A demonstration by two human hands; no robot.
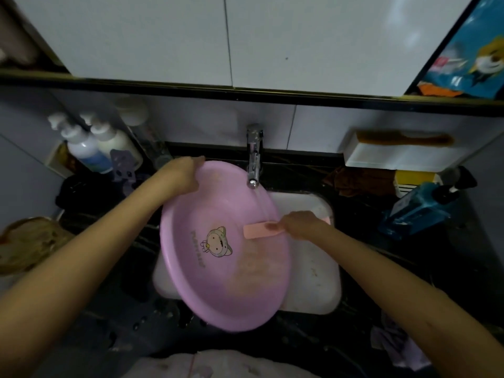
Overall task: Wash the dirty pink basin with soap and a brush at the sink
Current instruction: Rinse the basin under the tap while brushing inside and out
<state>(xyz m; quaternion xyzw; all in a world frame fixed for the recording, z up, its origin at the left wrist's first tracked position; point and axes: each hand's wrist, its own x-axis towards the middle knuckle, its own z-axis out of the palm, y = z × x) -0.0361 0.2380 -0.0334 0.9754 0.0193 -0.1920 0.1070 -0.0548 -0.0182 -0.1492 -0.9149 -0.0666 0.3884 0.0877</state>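
"Below the tap [254, 156], what is seen?"

"The pink basin [218, 290] is held tilted there, over the white sink [313, 282], with its hollow turned up toward the camera. Its far rim is raised to just left of the tap, and its near rim is lowered well below the tap, past the sink's front edge and over the dark desk [109, 323]."

"How is it gripped?"

"The rim left of the tap is gripped by the left hand [185, 173], and the fingers are curled round the edge."

"And the brush?"

"The pink brush [261, 231] is held below the tap, reaching in over the basin's right rim. It is gripped by the right hand [297, 223]: the fingers are closed round the handle and the thumb is pressed flat on its back. Whether the bristles are touching the basin cannot be told."

"Is dirt to be seen?"

"A brownish smear [251, 268] is spread inside the basin, further below the tap, beside a printed cartoon figure [218, 242]."

"What else is placed about the tap?"

"Two pump bottles [81, 148] are stood to its left. A brown comb [403, 139] is laid on a white holder to its right, and a blue bottle [417, 211] is laid on its side lower right."
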